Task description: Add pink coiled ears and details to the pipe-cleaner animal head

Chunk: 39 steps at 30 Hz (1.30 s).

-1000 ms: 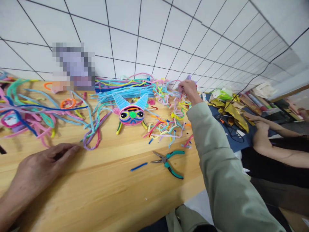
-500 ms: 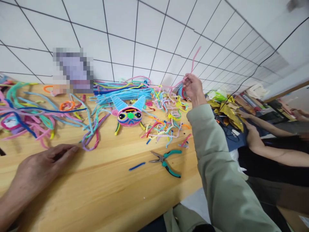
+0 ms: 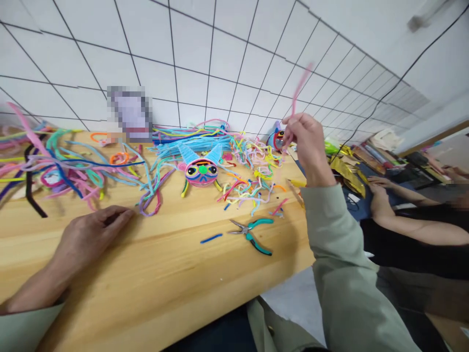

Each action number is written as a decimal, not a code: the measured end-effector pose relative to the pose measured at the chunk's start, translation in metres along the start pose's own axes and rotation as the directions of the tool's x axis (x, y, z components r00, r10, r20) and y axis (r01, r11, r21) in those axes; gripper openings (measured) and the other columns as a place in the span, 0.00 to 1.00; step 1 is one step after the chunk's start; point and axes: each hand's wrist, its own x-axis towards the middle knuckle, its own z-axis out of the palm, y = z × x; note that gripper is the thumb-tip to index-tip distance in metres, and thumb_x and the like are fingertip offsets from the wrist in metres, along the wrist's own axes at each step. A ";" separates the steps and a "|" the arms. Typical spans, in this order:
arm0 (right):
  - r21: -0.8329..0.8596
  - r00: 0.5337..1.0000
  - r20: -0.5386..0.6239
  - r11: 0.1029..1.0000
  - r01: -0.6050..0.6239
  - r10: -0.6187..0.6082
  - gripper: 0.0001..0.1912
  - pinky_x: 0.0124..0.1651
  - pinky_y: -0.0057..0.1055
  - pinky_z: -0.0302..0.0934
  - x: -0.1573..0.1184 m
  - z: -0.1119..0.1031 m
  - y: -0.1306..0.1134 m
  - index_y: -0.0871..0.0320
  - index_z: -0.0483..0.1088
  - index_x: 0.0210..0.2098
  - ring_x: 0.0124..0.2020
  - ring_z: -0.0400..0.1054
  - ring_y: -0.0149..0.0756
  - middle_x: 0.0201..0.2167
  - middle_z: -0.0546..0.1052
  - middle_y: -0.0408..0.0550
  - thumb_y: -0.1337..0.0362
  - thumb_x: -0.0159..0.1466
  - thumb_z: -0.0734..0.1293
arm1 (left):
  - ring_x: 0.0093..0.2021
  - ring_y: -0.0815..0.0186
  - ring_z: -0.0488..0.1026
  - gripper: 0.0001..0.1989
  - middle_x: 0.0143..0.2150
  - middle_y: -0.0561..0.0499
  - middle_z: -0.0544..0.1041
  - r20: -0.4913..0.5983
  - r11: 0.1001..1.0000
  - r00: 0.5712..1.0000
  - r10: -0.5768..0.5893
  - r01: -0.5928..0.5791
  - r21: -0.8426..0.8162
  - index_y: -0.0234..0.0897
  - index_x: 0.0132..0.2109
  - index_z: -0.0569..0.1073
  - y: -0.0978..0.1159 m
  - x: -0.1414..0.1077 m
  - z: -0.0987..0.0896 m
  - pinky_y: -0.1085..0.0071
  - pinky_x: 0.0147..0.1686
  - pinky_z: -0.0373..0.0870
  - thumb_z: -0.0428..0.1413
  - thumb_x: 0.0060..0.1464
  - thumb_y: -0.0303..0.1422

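A pink pipe cleaner is pinched in my right hand, raised above the far right of the table; its free end points up, slightly blurred. My left hand rests on the wooden tabletop with thumb and fingers drawn together and nothing visible in them. Just beyond its fingertips is a loop of purple and pink pipe cleaners. A pipe-cleaner animal face with blue ears, black eyes and a green nose lies mid-table. Nearer me are open teal-handled pliers and a short blue piece.
Tangled pipe cleaners cover the left, and a blue bundle lies by the tiled wall. Colourful scraps are strewn mid-right. A phone-like blurred object leans on the wall. At right, another person's arms reach toward gold material.
My right hand has turned and come slightly nearer with the pink pipe cleaner. The view has shifted, showing more of the left tangle and a second face behind my right hand. My left hand stays down.
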 end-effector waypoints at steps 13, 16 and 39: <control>-0.428 0.657 0.737 0.641 0.637 -0.161 0.14 0.31 0.38 0.49 -0.216 0.067 -0.056 0.57 0.74 0.45 0.34 0.73 0.36 0.38 0.82 0.47 0.69 0.82 0.58 | 0.33 0.63 0.73 0.24 0.36 0.51 0.82 0.194 0.737 0.931 0.311 -0.107 -0.668 0.42 0.49 0.84 0.084 -0.050 -0.011 0.69 0.37 0.75 0.59 0.67 0.57; -0.437 0.635 0.764 0.634 0.638 -0.112 0.11 0.30 0.39 0.44 -0.221 0.074 -0.064 0.57 0.74 0.47 0.32 0.72 0.36 0.39 0.82 0.46 0.69 0.81 0.60 | 0.39 0.62 0.77 0.22 0.44 0.49 0.84 0.370 0.726 0.787 0.494 -0.139 -0.673 0.41 0.49 0.83 0.110 -0.064 -0.001 0.70 0.38 0.74 0.60 0.67 0.54; -0.443 0.875 0.426 0.789 0.425 -0.232 0.15 0.48 0.38 0.71 -0.188 0.023 0.038 0.54 0.80 0.44 0.43 0.81 0.45 0.40 0.86 0.52 0.59 0.81 0.63 | 0.21 0.71 0.58 0.22 0.20 0.58 0.66 0.344 0.625 0.865 0.366 0.045 -0.779 0.39 0.31 0.74 0.127 -0.051 0.041 0.72 0.25 0.57 0.57 0.65 0.52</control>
